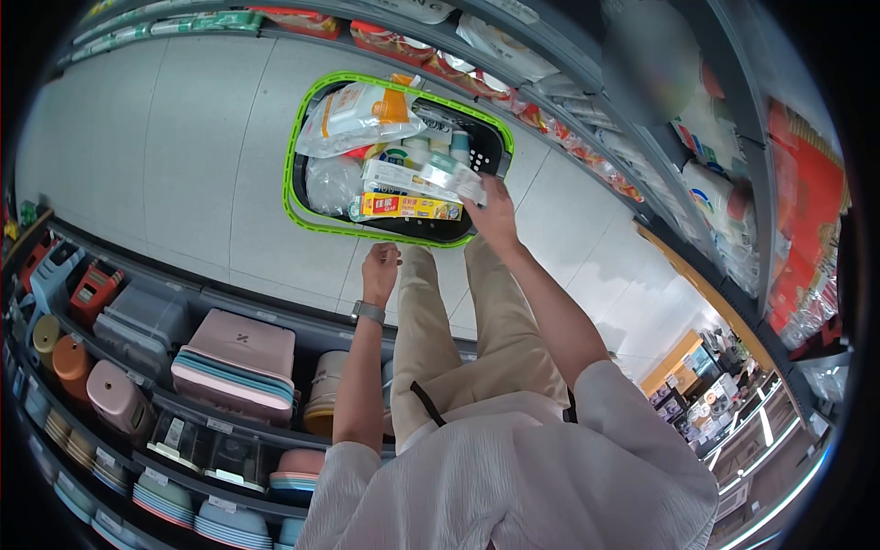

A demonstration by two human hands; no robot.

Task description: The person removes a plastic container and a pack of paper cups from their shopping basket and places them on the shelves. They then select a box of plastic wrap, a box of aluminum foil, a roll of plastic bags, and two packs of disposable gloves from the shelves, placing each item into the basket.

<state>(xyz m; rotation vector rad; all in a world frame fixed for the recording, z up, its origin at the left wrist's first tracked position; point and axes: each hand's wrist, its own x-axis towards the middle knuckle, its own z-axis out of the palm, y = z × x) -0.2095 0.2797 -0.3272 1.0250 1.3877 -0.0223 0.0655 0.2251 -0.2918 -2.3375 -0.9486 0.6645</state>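
Observation:
A black shopping basket with a lime-green rim (291, 183) stands on the floor before my legs. My right hand (495, 218) reaches over its near right side, fingers closed on a small clear plastic package (453, 176) with white and green parts. Beneath that package lie a yellow and red box (411, 206) and a long white box (392, 175). A white plastic bag with an orange print (353, 117) fills the far left of the basket, above a clear round bundle (334, 185). My left hand (380, 272), a watch on its wrist, hangs just outside the near rim with curled fingers and nothing visible in them.
Shelves with pink storage boxes (234, 353), stools, bins and stacked bowls (229, 524) line the left. Shelves of bagged goods (720, 206) run along the far side and right. Grey floor tiles (197, 137) surround the basket.

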